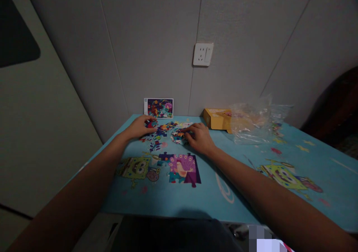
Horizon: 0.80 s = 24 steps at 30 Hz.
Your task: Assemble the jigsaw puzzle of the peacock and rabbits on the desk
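Observation:
Loose jigsaw pieces [160,132] lie in a pile towards the far left of the table. At the pile's left side, my left hand [137,128] is open, its thumb and fingers apart around a red and blue puzzle piece [151,124]. My right hand [200,137] reaches over the pile's right side, fingertips resting on more puzzle pieces [179,135], thumb and forefinger slightly apart. Nearer to me lies a joined puzzle section [183,169] showing a pink and purple bird, with a few dark blue pieces attached at its upper left. Some pieces are hidden under my fingers.
A picture card [160,108] of the puzzle leans on the wall behind the pile. To the right, a yellow box [219,118] stands beside a crumpled clear plastic bag [251,123]. The blue table [223,203] has printed cartoon figures. A socket [203,54] is on the wall.

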{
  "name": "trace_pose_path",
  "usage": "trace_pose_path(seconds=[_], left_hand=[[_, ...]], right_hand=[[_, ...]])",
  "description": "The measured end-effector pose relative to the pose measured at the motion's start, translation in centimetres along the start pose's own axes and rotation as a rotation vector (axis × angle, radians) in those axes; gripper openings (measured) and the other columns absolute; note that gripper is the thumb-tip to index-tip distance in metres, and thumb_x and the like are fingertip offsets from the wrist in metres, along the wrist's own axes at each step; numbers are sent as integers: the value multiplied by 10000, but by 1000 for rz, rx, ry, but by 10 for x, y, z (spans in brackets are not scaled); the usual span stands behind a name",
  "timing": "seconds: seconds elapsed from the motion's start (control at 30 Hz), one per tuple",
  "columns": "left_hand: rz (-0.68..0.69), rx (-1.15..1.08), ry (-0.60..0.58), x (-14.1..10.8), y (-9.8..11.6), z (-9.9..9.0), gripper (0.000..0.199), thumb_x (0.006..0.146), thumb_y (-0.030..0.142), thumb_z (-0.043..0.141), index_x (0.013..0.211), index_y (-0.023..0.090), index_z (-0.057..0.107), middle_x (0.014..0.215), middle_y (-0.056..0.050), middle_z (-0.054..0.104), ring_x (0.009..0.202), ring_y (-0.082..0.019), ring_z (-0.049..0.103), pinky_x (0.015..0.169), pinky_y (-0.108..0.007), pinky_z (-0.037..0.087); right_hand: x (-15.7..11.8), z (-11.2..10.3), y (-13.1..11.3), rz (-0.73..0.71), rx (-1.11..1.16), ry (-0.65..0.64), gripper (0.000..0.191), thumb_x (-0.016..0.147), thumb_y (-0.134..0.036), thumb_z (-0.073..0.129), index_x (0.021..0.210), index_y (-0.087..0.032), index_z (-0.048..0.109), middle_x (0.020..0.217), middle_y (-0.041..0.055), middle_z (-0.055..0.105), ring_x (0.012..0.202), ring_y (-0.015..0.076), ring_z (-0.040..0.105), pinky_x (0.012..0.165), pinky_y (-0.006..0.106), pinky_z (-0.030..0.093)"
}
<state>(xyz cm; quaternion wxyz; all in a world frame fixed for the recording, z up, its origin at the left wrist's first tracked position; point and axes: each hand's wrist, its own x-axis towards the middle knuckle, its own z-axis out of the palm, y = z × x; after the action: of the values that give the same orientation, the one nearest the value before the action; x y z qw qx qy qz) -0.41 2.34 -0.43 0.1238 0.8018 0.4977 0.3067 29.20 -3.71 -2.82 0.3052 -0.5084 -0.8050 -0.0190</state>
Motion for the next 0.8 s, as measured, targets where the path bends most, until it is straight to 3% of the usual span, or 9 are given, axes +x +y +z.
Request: trace_pose_path(seconds=[0.13, 0.27, 0.33, 0.53, 0.67, 0.8], left_hand=[[40, 24, -170, -8, 1, 5, 639, 655, 581, 758, 1175, 214, 702, 1197, -72, 683, 1086, -276, 620, 958, -362, 478], [-58, 171, -38, 2, 6, 21, 528, 902, 559, 489, 1244, 200, 669, 1268, -85, 655, 1160, -254, 588, 1028, -353, 430], [-117, 231, -5, 9, 6, 32, 487, 925, 486, 463, 1264, 196, 659, 1311, -106, 628, 1219, -274, 552, 1065, -393, 395], [-275, 273, -83, 22, 8, 48, 248, 796, 342, 601, 954, 269, 777, 1099, -101, 727, 1085, -357, 624, 979, -518, 414], [-336, 215, -102, 25, 3, 43, 175, 678, 326, 699, 813, 235, 765, 887, -92, 749, 955, -328, 662, 856, -415, 468], [-389, 85, -69, 24, -6, 42, 170, 598, 353, 766, 639, 212, 682, 551, -18, 635, 675, -242, 647, 646, -312, 468]], right_hand=[[0, -2, 0, -2, 7, -4, 276, 909, -284, 537, 1066, -201, 749, 1017, 105, 679, 1008, 263, 517, 878, 387, 333], [0, -2, -1, 6, 11, -4, 271, 911, -283, 538, 1058, -202, 751, 1020, 100, 679, 1007, 259, 521, 878, 384, 335], [1, 0, -2, 4, 1, -9, 269, 909, -276, 541, 1062, -202, 749, 1026, 99, 682, 1014, 262, 520, 878, 387, 336], [1, 3, -3, -12, 0, -23, 276, 917, -292, 537, 1081, -205, 742, 1027, 100, 679, 1005, 252, 519, 896, 392, 342], [1, 2, -2, -2, -7, -17, 277, 925, -298, 529, 1085, -219, 742, 1025, 96, 677, 1009, 253, 518, 894, 393, 340], [1, 2, -2, -8, -16, -30, 283, 926, -295, 527, 1094, -212, 738, 1029, 101, 674, 1008, 254, 515, 892, 393, 338]])
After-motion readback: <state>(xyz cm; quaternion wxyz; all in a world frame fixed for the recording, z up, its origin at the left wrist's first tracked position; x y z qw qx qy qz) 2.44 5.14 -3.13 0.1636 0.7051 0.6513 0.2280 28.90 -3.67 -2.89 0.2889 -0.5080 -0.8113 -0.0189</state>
